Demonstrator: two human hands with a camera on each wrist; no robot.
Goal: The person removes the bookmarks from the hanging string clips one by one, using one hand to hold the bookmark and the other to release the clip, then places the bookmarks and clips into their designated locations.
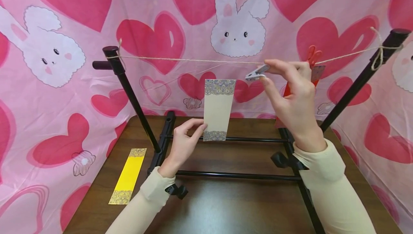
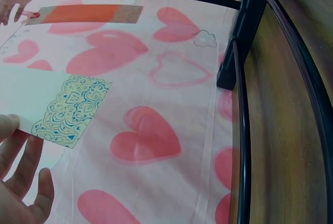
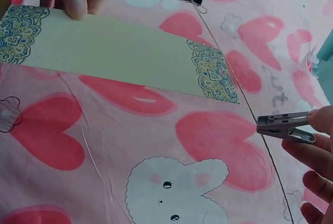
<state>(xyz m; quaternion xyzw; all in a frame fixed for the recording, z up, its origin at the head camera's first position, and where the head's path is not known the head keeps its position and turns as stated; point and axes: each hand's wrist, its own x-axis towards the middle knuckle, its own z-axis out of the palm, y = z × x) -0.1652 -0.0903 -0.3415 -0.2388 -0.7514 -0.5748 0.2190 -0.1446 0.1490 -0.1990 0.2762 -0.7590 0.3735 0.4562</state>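
Note:
My left hand [image 1: 187, 139] pinches a cream paper strip [image 1: 217, 113] with patterned ends by its left edge, low down. The strip stands upright in the head view, its top end below the string [image 1: 180, 59]. Between thumb and fingers of my right hand [image 1: 295, 94] is a grey clothespin [image 1: 257, 73], its nose pointing left toward the strip. In the right wrist view the clothespin [image 3: 286, 126] has its nose right at the string, apart from the strip's patterned end [image 3: 214, 73].
A yellow strip [image 1: 129, 176] lies on the wooden table [image 1: 232, 205] at left. A red clothespin [image 1: 312, 55] holds a red strip [image 1: 317, 73] on the string, partly behind my right hand. The string runs between two posts of a black frame [image 1: 135, 101]. Heart-patterned cloth [image 1: 193, 4] hangs behind.

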